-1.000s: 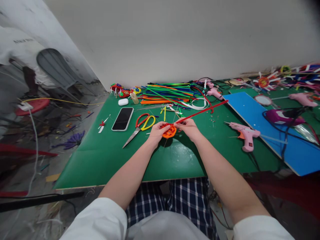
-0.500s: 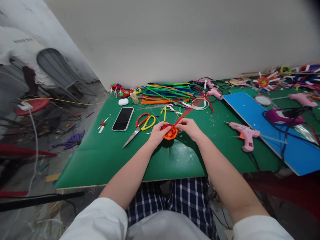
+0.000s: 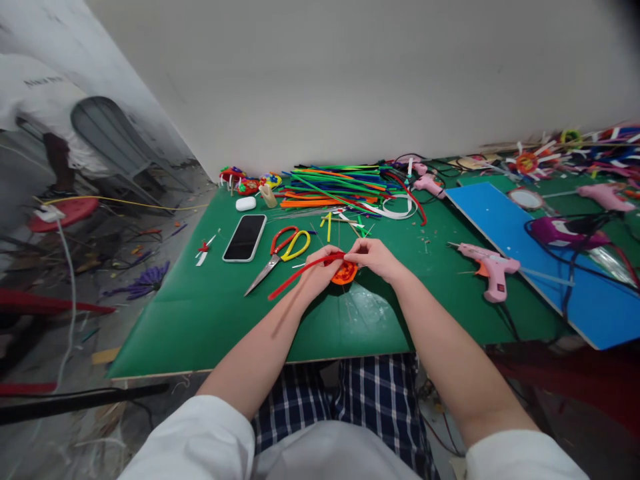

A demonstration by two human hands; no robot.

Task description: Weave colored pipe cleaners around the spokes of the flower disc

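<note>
My left hand (image 3: 319, 275) is closed on the left side of a small round orange-and-red pipe-cleaner coil (image 3: 345, 274), with thin wires sticking out around it. My right hand (image 3: 379, 258) pinches a red pipe cleaner (image 3: 286, 284) at the coil's upper edge. From there its loose length runs left across my left hand and forearm. To the left lie scissors (image 3: 273, 263) with one red and one yellow handle, their blades toward the table's front. Fingers cover parts of the coil.
Behind my hands, a pile of coloured pipe cleaners (image 3: 335, 183) lies on the green table (image 3: 200, 333). A phone (image 3: 245, 238) and a white case (image 3: 245, 204) are at left. At right are a pink glue gun (image 3: 493, 267) and a blue board (image 3: 530, 247) with cables. A seated person (image 3: 45, 100) is far left.
The red pipe cleaner's loose length has swung from the upper right over to the left, now across my left hand. Both hands stay at the coil.
</note>
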